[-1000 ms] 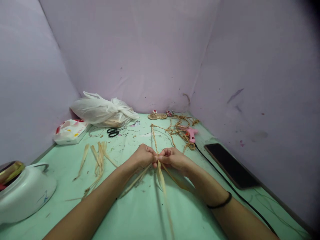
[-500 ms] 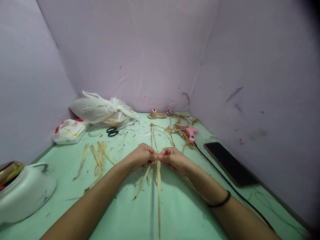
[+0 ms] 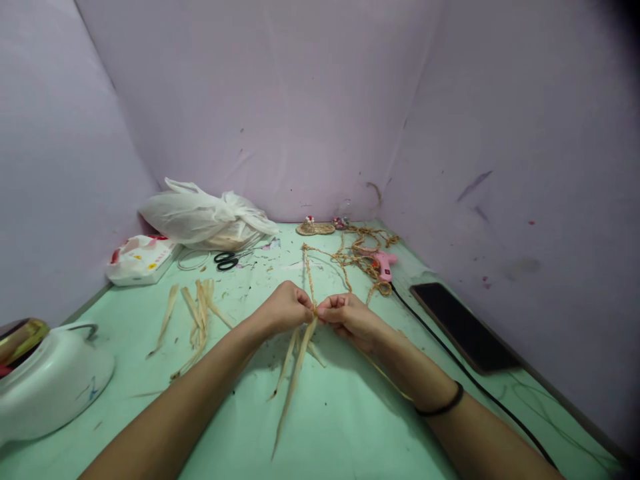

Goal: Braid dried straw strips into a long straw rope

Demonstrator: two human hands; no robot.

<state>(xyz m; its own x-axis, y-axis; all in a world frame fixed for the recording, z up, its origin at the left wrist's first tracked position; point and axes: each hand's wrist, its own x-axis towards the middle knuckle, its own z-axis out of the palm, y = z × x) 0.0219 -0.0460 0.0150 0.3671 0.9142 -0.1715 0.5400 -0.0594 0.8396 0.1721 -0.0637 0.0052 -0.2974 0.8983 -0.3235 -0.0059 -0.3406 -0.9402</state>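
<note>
Over the middle of the green table, my left hand and my right hand meet fingertip to fingertip. Both pinch the near end of a braided straw cord. From the pinch, a loose pale straw strand hangs down toward me, slanting left, with shorter strands beside it. Another thin strand runs under my right forearm. Away from me the cord stretches to a bend and then joins a tangled braid heap at the back right. Loose straw strips lie left of my left hand.
Black-handled scissors, a white plastic bag and a tissue pack are at back left. A pink glue gun trails a black cable past a phone on the right. A white container stands near left.
The long hanging strand has swung from straight down to a leftward slant. A short strand now shows to the right below my fingers. Both hands keep their pinch in nearly the same place.
</note>
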